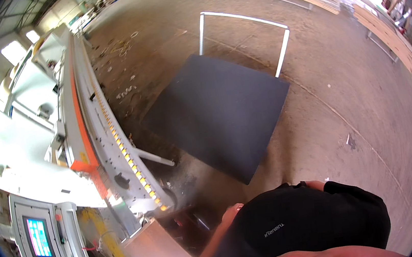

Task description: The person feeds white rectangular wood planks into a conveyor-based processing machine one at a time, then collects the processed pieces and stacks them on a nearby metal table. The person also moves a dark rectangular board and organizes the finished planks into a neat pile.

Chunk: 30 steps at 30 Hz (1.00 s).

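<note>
In the head view, facing a dark square panel (219,111), laid flat just ahead, near side of a white tubular frame (244,17), right of an edge-banding machine (109,156). Cannot tell the grip of left hand (231,211) or right hand (316,185), with fingers largely hidden by the black shirt (319,212). Seemingly at a step short of handling; to touch the panel, would call for reaching forward with 2 hands.
</note>
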Each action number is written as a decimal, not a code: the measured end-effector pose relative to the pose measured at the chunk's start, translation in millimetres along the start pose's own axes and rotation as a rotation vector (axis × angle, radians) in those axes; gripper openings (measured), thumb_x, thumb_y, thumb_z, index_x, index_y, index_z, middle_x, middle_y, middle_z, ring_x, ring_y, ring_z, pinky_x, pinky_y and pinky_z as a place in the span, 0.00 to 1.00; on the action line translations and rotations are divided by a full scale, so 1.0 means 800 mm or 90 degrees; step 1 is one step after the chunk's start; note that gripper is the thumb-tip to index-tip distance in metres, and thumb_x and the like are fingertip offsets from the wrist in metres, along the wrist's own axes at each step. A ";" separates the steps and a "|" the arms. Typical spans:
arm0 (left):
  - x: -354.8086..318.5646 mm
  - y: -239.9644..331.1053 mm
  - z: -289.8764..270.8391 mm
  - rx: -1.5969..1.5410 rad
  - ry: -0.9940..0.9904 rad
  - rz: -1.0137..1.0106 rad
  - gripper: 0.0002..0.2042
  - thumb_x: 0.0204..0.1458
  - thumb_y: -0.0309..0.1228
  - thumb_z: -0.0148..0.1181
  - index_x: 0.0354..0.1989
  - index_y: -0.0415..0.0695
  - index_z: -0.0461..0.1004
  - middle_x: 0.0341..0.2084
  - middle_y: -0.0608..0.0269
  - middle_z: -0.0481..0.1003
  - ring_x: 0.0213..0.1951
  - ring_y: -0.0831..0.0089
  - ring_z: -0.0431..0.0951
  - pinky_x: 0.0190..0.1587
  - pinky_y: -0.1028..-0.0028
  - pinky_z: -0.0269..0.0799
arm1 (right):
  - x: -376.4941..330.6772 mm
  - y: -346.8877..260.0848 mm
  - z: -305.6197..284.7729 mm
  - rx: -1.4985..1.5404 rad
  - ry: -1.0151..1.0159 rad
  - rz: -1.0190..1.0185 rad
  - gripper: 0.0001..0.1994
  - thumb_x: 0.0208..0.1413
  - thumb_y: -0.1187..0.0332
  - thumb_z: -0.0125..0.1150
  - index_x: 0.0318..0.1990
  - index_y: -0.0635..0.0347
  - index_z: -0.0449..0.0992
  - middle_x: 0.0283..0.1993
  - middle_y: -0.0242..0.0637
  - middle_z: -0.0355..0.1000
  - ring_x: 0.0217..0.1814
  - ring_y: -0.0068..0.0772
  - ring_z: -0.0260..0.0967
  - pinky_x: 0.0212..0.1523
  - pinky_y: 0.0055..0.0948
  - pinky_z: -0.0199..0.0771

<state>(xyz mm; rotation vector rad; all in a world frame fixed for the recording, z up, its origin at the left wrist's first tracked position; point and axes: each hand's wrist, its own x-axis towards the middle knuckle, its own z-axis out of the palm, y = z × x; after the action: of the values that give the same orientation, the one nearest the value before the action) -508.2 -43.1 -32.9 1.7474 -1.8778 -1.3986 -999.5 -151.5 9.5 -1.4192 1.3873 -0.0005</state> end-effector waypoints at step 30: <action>0.761 0.281 0.059 0.252 -0.211 -0.102 0.15 0.57 0.43 0.61 0.31 0.43 0.83 0.29 0.49 0.82 0.39 0.47 0.84 0.43 0.54 0.77 | 0.201 0.409 -0.639 0.328 0.242 0.173 0.15 0.61 0.59 0.71 0.49 0.59 0.88 0.45 0.40 0.87 0.49 0.37 0.84 0.54 0.36 0.82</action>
<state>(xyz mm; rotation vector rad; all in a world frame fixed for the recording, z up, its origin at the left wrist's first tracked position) -852.6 -582.2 -150.5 1.9788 -2.3701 -1.5352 -1505.5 -506.5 -102.0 -0.8188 1.7273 -0.4405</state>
